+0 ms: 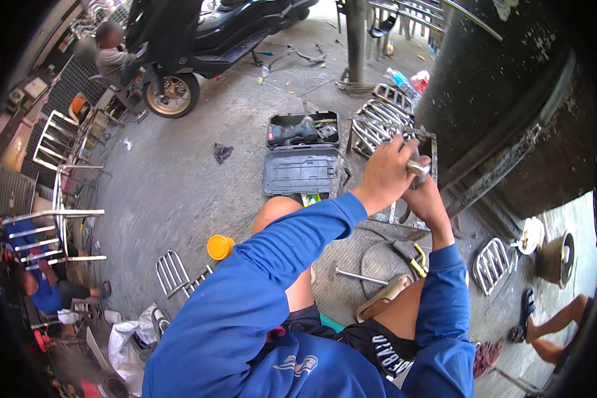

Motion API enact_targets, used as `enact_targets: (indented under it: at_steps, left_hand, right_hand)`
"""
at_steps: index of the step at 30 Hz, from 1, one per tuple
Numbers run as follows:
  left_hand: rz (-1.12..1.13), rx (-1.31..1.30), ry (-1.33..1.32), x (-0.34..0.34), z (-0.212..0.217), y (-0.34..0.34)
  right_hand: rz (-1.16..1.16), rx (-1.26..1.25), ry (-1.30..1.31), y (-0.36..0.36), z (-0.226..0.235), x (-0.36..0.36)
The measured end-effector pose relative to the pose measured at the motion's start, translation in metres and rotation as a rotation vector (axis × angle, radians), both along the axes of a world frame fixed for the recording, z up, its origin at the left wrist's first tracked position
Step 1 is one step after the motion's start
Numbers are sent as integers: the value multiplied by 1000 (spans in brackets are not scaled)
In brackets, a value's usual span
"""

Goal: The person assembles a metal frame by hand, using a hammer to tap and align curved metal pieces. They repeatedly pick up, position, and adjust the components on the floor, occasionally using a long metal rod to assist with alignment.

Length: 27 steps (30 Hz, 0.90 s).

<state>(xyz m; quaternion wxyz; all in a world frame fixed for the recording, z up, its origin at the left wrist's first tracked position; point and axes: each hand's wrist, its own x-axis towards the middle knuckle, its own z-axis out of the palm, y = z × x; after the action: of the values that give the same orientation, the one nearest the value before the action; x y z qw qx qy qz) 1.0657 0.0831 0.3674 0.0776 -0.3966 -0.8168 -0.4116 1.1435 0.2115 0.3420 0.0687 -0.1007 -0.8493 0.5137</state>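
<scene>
My left hand [385, 174] is closed, its fingers wrapped at a shiny metal piece [418, 168] with a blunt, tube-like end. Just to the right and nearer, my right hand [427, 200] is closed at the lower side of the same piece; its fingertips are partly hidden. Both hands are raised in front of a pile of chromed metal racks [378, 123], above a low metal work frame [432, 149]. On the floor below lie a welding electrode holder [414, 260] with yellow parts and a black cable, and a thin metal rod with a crosswise end [359, 276].
An open black tool case [300, 171] with a cordless drill [292, 132] lies ahead. A yellow-lidded container [220, 247] and small racks [172, 273] are left. A scooter [205, 46] stands far off. A dark metal column [491, 86] rises right. Other people sit left and right.
</scene>
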Motion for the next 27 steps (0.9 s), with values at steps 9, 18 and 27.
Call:
enact_targets:
  at_steps: [9, 18, 27]
  left_hand:
    - [-604, -113, 93, -52, -9, -37]
    - [-801, -405, -190, -43, -37, -49]
    - [-441, -324, -144, -83, -17, -88]
  right_hand:
    - [110, 366, -75, 8, -4, 12]
    - [384, 28, -315, -2, 21, 40]
    - [216, 528, 276, -2, 51, 60]
